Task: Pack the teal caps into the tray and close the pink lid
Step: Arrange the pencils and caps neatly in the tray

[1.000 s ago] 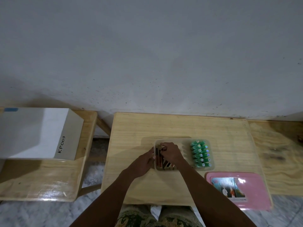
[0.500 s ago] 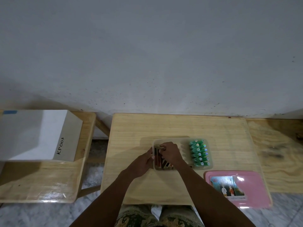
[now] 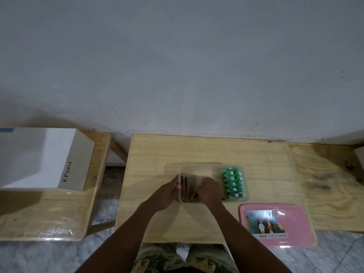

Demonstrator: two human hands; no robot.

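Right hand (image 3: 208,191) has slid nearer inside tray (image 3: 199,167), grip unclear — left hand (image 3: 169,191) steadies its edge; caps (image 3: 233,182) packed, lid (image 3: 295,225) still off.

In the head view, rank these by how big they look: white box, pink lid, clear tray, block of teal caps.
1. white box, cut off at the frame's left edge
2. pink lid
3. clear tray, looks close to the lid and is partly hidden by hands, so unsure
4. block of teal caps
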